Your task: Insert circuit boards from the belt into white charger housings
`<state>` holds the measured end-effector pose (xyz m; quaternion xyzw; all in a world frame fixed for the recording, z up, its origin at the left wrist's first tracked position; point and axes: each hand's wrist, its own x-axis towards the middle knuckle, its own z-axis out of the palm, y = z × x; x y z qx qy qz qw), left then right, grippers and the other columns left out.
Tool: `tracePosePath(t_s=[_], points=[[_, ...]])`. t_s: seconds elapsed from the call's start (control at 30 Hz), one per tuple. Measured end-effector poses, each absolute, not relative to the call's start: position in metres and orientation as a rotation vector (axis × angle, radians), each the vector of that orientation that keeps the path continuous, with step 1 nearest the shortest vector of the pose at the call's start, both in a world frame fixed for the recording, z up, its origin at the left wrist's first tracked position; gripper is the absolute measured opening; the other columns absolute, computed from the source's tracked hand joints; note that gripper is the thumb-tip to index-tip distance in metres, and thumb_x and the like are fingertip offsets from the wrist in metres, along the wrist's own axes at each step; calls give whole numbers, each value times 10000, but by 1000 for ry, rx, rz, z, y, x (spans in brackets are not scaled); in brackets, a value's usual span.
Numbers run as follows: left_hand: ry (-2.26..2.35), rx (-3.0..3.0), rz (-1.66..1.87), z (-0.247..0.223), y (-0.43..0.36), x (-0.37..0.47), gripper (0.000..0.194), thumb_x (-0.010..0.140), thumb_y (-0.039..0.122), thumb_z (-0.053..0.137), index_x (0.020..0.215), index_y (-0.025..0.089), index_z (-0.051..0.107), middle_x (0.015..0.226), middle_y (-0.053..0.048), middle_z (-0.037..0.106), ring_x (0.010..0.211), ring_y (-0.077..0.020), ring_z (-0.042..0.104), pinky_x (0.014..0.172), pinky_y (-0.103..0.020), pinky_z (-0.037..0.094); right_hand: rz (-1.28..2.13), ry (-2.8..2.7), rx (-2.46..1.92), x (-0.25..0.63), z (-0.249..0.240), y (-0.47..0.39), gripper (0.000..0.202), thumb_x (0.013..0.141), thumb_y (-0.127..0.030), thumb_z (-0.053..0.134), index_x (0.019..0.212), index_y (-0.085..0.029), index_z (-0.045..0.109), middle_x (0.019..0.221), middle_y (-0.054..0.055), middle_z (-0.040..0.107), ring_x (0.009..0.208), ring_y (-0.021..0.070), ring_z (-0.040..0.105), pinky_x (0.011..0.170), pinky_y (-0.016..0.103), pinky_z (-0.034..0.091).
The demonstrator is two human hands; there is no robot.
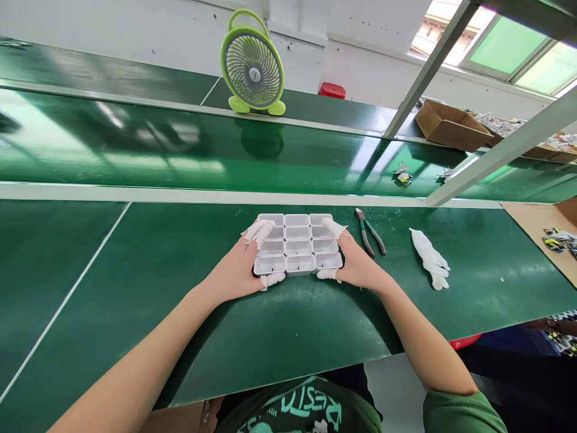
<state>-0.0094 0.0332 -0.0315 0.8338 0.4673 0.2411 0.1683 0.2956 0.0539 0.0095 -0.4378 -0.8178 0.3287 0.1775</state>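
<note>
Two forearms [180, 328] angle inward, left hand [246, 258] and right hand [354, 258] clasping the white compartments [299, 247] from opposite sides.

Bright window [501, 49], glare on belt [315, 157] — soft shadows

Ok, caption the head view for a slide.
Left hand and right hand grip white boxes at a green table, near pliers and a glove.
</note>
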Motion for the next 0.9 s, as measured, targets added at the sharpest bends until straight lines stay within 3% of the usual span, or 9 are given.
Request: tracePosePath(t_s=[0.5,0.73,0.9], points=[[1327,2388,721,-34,38,-11,1121,813,654,707,1623,227,60,1623,-221,292,1495,-444,309,1179,-611,365,940,-2336,-1271,295,11,57,1187,772,-585,802,1643,-329,37,1710,105,146,1590,369,74,1267,580,229],[1336,2364,766,-36,37,-10,1114,787,655,737,1618,265,106,1615,-190,311,1501,-425,304,1179,-592,375,844,-2357,-1189,294,4,59,1177,762,-639,789,1644,-318,78,1681,129,236,1568,381,178,1264,572,243],[1353,2316,768,-40,35,-9,1071,812,641,709,1611,234,123,1606,-197,301,1515,-412,278,1197,-583,358,843,-2353,-1216,293,6,57,1152,767,-657,772,1641,-335,94,1682,115,236,1572,377,162,1257,574,262]])
